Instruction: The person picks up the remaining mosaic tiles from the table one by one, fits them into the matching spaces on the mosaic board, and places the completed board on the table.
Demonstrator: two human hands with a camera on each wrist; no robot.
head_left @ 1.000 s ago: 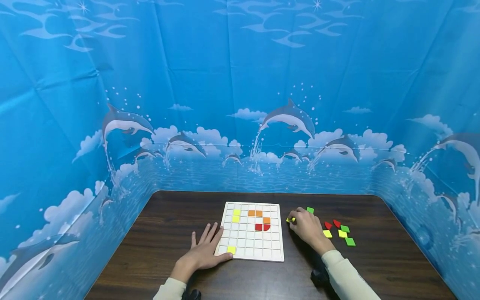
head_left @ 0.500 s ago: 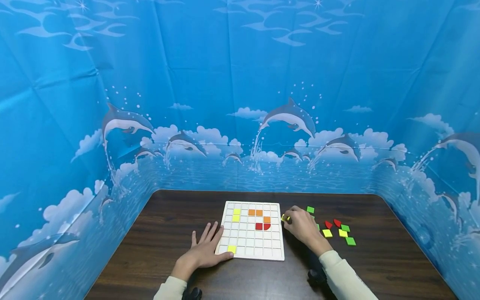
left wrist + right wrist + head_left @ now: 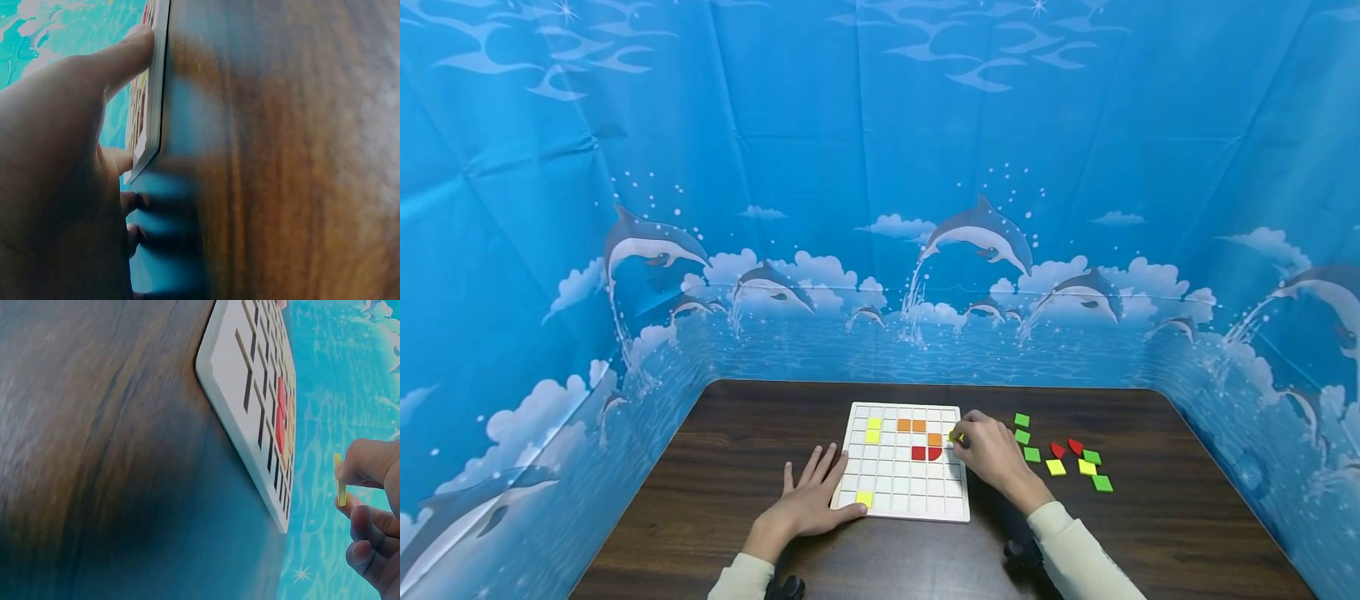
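A white grid board [image 3: 895, 483] lies on the dark wooden table, with yellow, orange and red tiles set in some of its squares. My left hand [image 3: 808, 504] is spread at the board's lower left corner, its thumb resting on the near edge, as the left wrist view also shows. Between thumb and finger my right hand [image 3: 996, 454] pinches a yellow tile [image 3: 340, 480], held over the board's right edge beside an orange tile [image 3: 934, 439]. In the right wrist view the tile is held clear above the board [image 3: 228, 369], and the other fingers are curled.
Right of the board lie several loose green tiles [image 3: 1032, 455], two yellow tiles [image 3: 1056, 467] and two red quarter-round pieces [image 3: 1057, 450]. A blue dolphin-print curtain [image 3: 865, 208] surrounds the table [image 3: 760, 425] at the back and sides.
My right hand has moved left with the yellow tile, from the table beside the board to over its right edge, uncovering green tiles. My left hand has stayed in place.
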